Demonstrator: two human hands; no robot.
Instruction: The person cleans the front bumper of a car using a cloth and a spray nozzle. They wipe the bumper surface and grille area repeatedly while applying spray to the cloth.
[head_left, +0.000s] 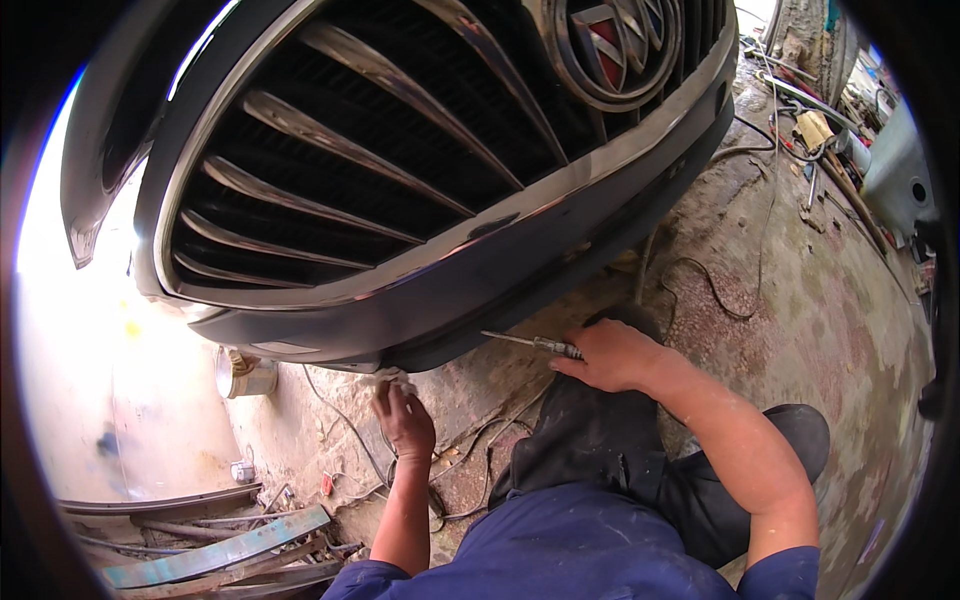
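Before me is the front of a car: a dark bumper (450, 289) under a chrome-framed grille (352, 157) with a round badge (611, 52). My left hand (409, 429) reaches to the bumper's lower edge with a crumpled whitish wad (390, 377) at its fingertips, cloth or paper, I cannot tell which. My right hand (619, 356) rests over my knee and grips a screwdriver-like tool (556, 346). Its thin shaft points left, its tip near the bumper's underside; most of the handle is hidden in the fist.
A small bucket (251, 377) stands left by the wall. Cables (487, 442) snake over the worn floor (817, 330) below the bumper. Scrap strips (217, 551) lie at lower left. Tools and rods (847, 180) clutter the right, beside a grey panel (900, 165).
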